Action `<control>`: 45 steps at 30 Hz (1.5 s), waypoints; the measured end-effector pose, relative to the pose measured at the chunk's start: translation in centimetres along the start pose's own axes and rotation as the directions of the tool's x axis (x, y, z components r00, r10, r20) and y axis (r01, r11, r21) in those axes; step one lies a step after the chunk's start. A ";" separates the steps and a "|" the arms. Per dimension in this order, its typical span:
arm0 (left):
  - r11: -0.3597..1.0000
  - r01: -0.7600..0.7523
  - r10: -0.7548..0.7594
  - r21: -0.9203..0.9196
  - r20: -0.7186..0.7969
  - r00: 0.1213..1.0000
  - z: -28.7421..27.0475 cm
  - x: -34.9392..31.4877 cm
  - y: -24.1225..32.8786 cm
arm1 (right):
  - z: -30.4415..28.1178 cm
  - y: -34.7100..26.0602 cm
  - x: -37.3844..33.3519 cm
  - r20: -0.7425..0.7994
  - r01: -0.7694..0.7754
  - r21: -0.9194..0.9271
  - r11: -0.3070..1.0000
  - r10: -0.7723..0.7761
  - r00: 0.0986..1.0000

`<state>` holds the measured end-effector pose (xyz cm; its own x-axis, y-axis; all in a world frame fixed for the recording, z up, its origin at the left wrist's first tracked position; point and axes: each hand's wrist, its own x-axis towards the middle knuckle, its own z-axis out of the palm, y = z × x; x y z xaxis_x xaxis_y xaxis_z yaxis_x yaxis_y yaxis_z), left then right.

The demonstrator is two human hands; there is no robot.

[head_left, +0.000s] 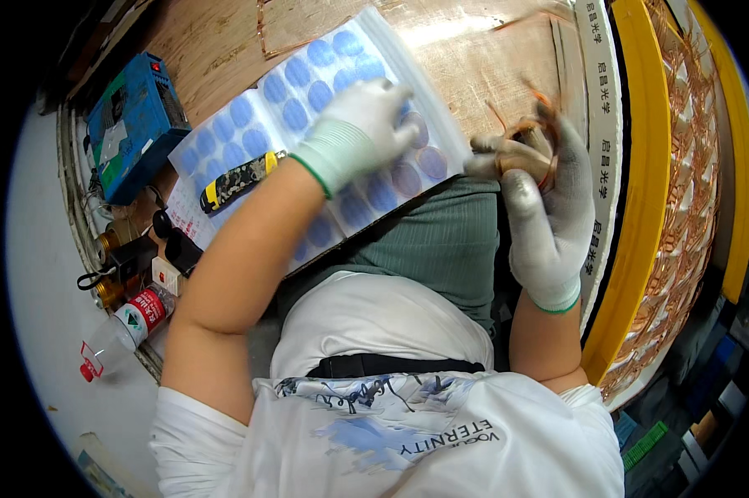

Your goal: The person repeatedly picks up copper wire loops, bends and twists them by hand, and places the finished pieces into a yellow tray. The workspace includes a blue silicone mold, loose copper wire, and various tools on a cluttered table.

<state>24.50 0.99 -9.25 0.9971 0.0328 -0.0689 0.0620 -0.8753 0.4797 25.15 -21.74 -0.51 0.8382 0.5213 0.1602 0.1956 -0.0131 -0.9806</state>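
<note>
My left hand (364,124), in a white glove with a green-edged cuff, is over a sheet of round blue stickers (296,114). Its fingers are bent, with thumb and fingertips apart, and nothing shows between them. At the sheet's right, my gloved right hand (549,203) is closed round a small coil of copper wire (531,145), whose loose ends stick up. Motion blurs that coil and the fingertips. A box cutter (240,181) with a black patterned and yellow handle lies on the sheet, left of my left wrist.
A wooden tabletop (217,41) lies beneath, with a blue box-shaped device (138,124) at the left. Below it are a black strapped item (175,241) and a clear bottle (129,332) with a red label. To the right stands a yellow-edged rack (640,191) packed with copper wire coils (686,207).
</note>
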 end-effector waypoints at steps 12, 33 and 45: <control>0.903 -0.027 -0.043 -0.429 -0.153 0.987 -0.6 -4.5 1.0 | 4.1 0.5 -2.3 0.047 0.041 0.209 0.977 -0.052 0.998; 0.230 -0.194 -0.263 -0.954 -0.253 0.931 -8.8 -28.3 3.4 | 12.8 -3.2 -7.0 0.725 -0.207 0.183 0.961 0.010 0.688; 0.594 -0.182 -0.281 -0.783 -0.414 0.866 -7.5 -26.6 4.6 | 12.4 -4.2 -7.8 0.470 0.132 -0.008 0.991 -0.113 0.875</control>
<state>-1.38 -0.24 1.36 0.8645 0.4738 0.1677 -0.1095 -0.1480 0.9829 11.52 -15.19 1.00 0.4720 0.8591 0.1977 0.3083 0.0492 -0.9500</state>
